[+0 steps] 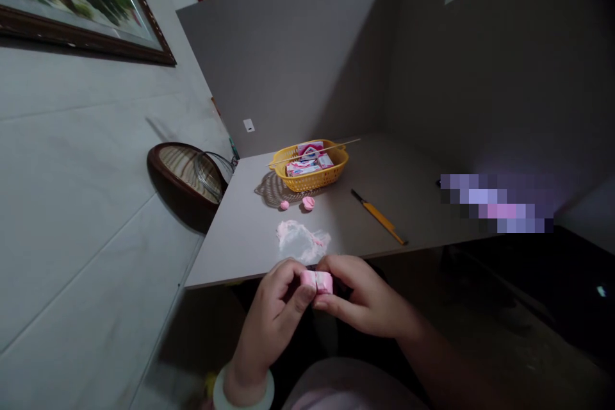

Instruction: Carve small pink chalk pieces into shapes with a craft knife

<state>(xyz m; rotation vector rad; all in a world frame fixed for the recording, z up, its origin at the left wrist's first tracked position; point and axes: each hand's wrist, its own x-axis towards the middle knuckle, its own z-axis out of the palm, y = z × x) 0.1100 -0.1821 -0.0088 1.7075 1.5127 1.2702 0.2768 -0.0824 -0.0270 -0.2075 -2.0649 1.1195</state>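
Just past the table's front edge, my left hand and my right hand meet. Between their fingertips is a small pink block with a dark gap down its middle; whether it is one grooved piece or two pieces side by side, I cannot tell. My left thumb and fingers pinch its left part, and my right thumb and fingers grip its right part. Pale pink shavings or powder lie on the table beyond my hands. Farther back rest a small pink lump and a larger, folded-looking pink lump.
A yellow basket holds pink-and-white packets, with a thin stick across its top. A yellow-handled knife lies on the grey table. Grey panels stand behind. A brown oval frame is at the left.
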